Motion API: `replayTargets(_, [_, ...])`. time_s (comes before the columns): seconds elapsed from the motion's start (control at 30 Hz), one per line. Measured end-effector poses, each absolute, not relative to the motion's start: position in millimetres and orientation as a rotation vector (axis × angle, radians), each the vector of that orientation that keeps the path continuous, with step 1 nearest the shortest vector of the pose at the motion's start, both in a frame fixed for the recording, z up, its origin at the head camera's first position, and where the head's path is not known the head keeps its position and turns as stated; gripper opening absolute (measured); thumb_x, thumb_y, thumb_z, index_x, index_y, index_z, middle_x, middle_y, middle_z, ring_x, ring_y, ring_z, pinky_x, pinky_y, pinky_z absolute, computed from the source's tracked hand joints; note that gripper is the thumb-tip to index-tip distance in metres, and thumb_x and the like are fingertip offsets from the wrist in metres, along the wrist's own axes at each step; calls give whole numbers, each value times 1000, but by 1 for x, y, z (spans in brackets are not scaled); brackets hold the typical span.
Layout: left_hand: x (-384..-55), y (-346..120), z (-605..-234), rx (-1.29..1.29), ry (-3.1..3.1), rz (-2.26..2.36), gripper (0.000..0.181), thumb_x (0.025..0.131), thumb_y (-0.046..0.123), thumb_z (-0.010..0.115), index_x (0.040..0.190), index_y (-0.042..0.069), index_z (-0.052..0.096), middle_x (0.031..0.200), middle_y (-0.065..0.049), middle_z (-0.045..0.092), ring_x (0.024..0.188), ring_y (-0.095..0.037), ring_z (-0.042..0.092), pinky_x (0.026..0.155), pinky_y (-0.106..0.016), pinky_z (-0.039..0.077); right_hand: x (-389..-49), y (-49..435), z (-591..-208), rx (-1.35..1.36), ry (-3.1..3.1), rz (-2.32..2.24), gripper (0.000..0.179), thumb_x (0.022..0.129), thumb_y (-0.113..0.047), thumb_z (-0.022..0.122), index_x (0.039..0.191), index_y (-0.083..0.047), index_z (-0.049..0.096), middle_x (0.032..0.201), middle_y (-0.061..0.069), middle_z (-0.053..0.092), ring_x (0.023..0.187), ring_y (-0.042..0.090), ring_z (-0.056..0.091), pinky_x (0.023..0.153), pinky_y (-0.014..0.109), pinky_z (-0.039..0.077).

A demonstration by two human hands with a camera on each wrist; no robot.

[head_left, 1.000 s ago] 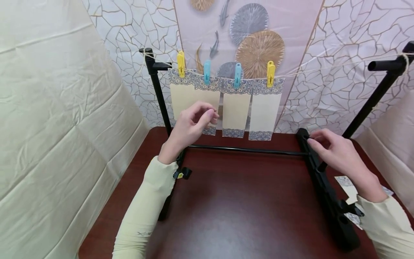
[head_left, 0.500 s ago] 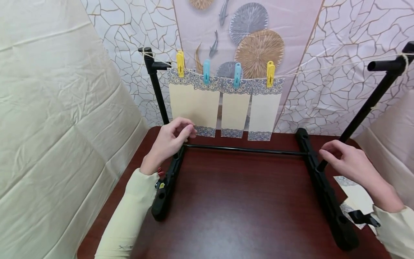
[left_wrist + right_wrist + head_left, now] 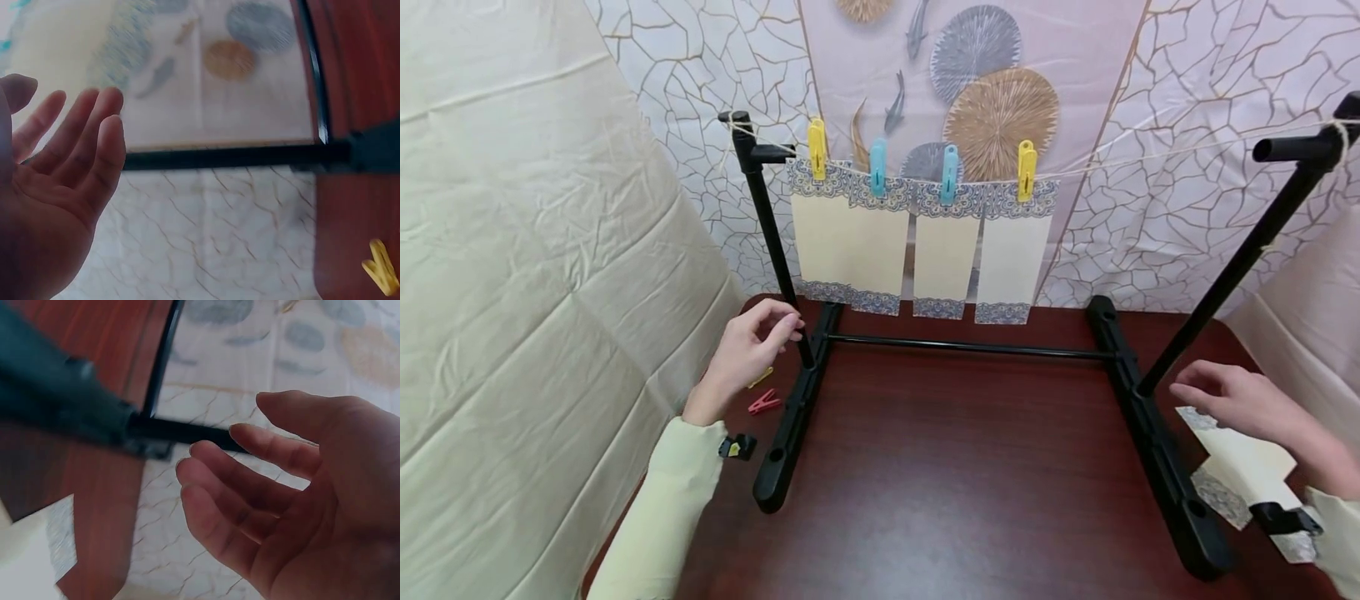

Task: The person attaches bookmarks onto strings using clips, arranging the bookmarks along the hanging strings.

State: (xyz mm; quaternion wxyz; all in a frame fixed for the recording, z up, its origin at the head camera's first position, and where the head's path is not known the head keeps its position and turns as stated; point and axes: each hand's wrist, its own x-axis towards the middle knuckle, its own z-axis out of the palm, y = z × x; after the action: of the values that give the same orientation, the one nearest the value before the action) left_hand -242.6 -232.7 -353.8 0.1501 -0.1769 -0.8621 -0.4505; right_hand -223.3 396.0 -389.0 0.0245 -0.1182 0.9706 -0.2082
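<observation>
Over the glossy red-brown table [image 3: 962, 467], before patterned cloth [image 3: 1187, 208], the left hand [image 3: 739, 357] and right hand [image 3: 1251, 406] hover (empty, fingers loosely bent).

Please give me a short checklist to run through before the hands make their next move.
1. Left hand free: ok, it holds nothing.
2. Right hand free: ok, it holds nothing.
3. Hanging cards clipped: ok, one peg on each of the four.
4. Hanging cards separated: not ok, the two leftmost show no gap.
5. Loose pegs near the left hand: ok, a red peg and a yellow peg lie beside the rack.
6. Loose cards counted: cannot tell, they overlap and are partly hidden.
</observation>
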Motion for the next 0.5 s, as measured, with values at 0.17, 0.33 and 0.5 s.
replayTargets(0.17, [-240,-257,-374,-389,-2506,-1196,16,98,24,60,109,13,66,95,-9,72,68,-9,61,60,-21,50,-225,414,-402,-299,2989,-585,32,100,-31,56,107,-1,63,82,3,65,59,0,52,51,25,48])
replayTargets(0.33, [-238,-275,-388,-338,-2556,-1146,20,97,27,61,110,11,65,96,-6,69,73,-10,60,61,-20,48,-226,430,-413,-271,3002,-539,29,98,-28,58,103,1,62,87,10,70,60,2,54,52,26,46])
replayTargets(0.5, [-239,-290,-402,-265,-2659,-1055,22,97,29,62,114,14,62,106,-5,68,85,-13,62,72,-20,50,-228,444,-421,-277,2982,-430,32,97,-28,59,101,4,61,83,10,67,68,13,56,57,30,43])
